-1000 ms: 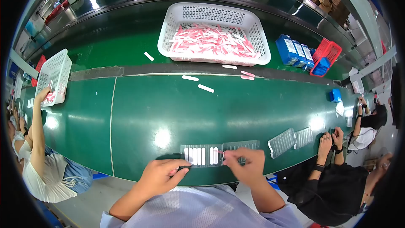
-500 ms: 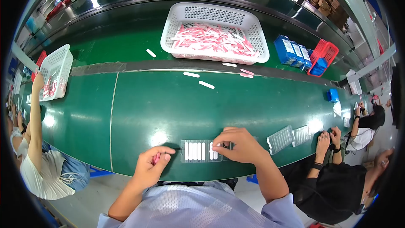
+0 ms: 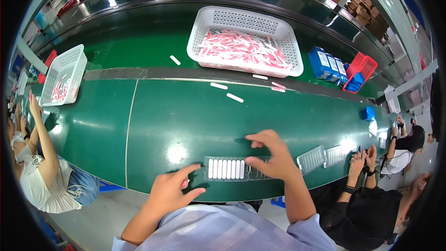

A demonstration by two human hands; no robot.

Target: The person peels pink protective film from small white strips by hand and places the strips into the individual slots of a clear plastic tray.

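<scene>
A clear plastic tray [image 3: 226, 180] lies near the table's front edge, with a row of several white flat sticks [image 3: 226, 168] in its slots. My left hand [image 3: 173, 189] is at the tray's left end, index finger stretched to its edge and thumb spread away. A bit of pink shows by its curled fingers; I cannot tell whether it is a fingertip or a small piece. Over the tray's clear right-hand part [image 3: 259, 171] hovers my right hand [image 3: 275, 157], thumb and fingers apart, holding nothing. That hand partly hides the clear part.
A large white basket [image 3: 197, 42] of pink and white sticks stands at the back. Loose sticks [image 3: 235, 97] lie before it. Blue packs [image 3: 320, 62] and a red basket [image 3: 369, 67] are right. Clear trays [image 3: 312, 159] lie near a co-worker's hands [image 3: 357, 163]. Another co-worker sits left beside a white basket [image 3: 76, 76].
My right hand has let go of a white stick in the tray's row and lifted its fingers apart. My left thumb and index finger have spread open. The view has shifted slightly.
</scene>
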